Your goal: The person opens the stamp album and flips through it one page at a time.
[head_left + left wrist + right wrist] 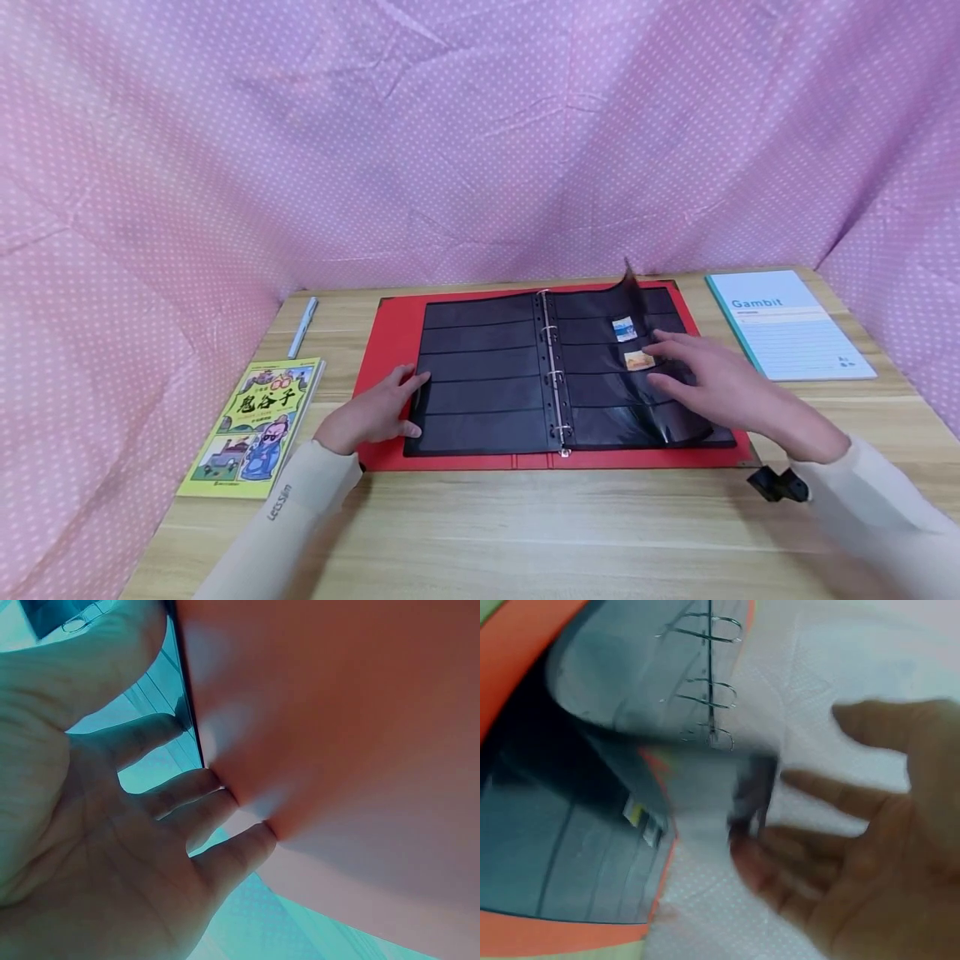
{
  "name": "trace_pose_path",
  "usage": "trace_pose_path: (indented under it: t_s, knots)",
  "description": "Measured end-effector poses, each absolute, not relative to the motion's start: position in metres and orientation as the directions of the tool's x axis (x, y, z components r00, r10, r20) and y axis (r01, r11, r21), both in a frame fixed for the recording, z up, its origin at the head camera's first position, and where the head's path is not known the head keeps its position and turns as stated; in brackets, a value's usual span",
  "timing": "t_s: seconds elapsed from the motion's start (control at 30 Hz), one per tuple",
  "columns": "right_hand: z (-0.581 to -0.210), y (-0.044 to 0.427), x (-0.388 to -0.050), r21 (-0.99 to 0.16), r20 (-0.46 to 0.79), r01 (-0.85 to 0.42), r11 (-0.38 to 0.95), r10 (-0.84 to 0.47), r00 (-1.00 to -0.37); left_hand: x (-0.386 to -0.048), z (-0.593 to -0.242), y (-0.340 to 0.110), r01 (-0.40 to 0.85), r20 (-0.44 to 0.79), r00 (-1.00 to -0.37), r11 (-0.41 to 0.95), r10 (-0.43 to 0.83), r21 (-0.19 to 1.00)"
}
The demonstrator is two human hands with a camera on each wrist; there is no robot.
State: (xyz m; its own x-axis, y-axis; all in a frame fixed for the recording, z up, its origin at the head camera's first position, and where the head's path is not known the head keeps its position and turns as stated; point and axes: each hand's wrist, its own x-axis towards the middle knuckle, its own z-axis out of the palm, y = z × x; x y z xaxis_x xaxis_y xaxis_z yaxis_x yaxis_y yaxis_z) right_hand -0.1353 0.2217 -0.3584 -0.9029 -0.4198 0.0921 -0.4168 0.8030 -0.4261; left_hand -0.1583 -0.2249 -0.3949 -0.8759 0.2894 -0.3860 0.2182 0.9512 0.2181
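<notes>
A red ring binder (pixel 386 333) lies spread on the table, with black pocketed sheets on both sides of its metal rings (pixel 555 379). My left hand (pixel 378 408) is at the left cover, fingertips touching it beside the left black sheet (pixel 480 367). On the right side, one black sheet (pixel 697 780) is lifted and curls up along its outer edge. My right hand (pixel 708 371) is at that edge with fingers extended and spread, some fingertips against the sheet. A blue-and-white stamp (pixel 624 329) and an orange-toned stamp (pixel 639 360) show in the right-hand pockets.
At the left are a yellow-green comic-style book (pixel 251 429) and a light-coloured pen (pixel 303 327). A Gambit notebook (pixel 791 325) lies at the right rear. A small black object (pixel 778 484) is by the right sleeve. Pink dotted cloth (pixel 480 150) hangs behind the table.
</notes>
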Motion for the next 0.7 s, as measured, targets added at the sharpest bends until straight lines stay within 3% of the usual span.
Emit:
trace_pose_path:
  t_s: [0.17, 0.33, 0.53, 0.7]
  knots:
    - [-0.35, 0.22, -0.135, -0.476, 0.18, -0.543, 0.692, -0.527, -0.83, -0.159, -0.397, -0.225, 0.224, -0.383, -0.876, 0.95, 0.293, 0.217]
    - [-0.346, 0.217, -0.134, -0.515, 0.265, -0.603, 0.61, -0.555, -0.788, -0.159, -0.397, -0.226, 0.23, -0.378, -0.876, 0.949, 0.299, 0.216]
    - [-0.34, 0.218, -0.135, -0.615, 0.44, -0.67, 0.416, -0.524, -0.73, -0.16, -0.397, -0.227, 0.246, -0.373, -0.874, 0.946, 0.311, 0.212]
    - [-0.338, 0.214, -0.141, -0.582, 0.624, -0.762, 0.285, -0.444, -0.643, -0.159, -0.399, -0.228, 0.254, -0.362, -0.876, 0.943, 0.319, 0.216]
